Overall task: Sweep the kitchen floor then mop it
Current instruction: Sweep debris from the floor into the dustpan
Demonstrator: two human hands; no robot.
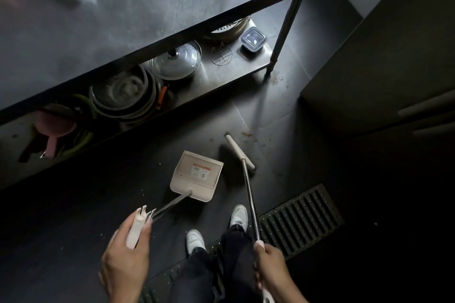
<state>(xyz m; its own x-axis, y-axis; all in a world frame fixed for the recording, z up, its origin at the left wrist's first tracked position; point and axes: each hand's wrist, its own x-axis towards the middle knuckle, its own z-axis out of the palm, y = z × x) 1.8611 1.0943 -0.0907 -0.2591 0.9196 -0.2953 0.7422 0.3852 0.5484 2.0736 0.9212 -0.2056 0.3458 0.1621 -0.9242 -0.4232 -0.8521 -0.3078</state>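
Dark kitchen floor (98,204): right hand (270,263) grips broom (248,187), its head just right of dustpan (197,176) held by left hand (125,261); crumbs (246,134) beyond.

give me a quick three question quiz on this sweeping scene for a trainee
1. True or false: the left hand grips the dustpan by its handle.
2. Fill in: the right hand holds the long handle of the ____, whose head lies to the picture's right of the dustpan.
3. Where is the lidded plastic container? A: in the dustpan. B: on the lower shelf. C: in the right hand.

Key: 1 true; 2 broom; 3 B.
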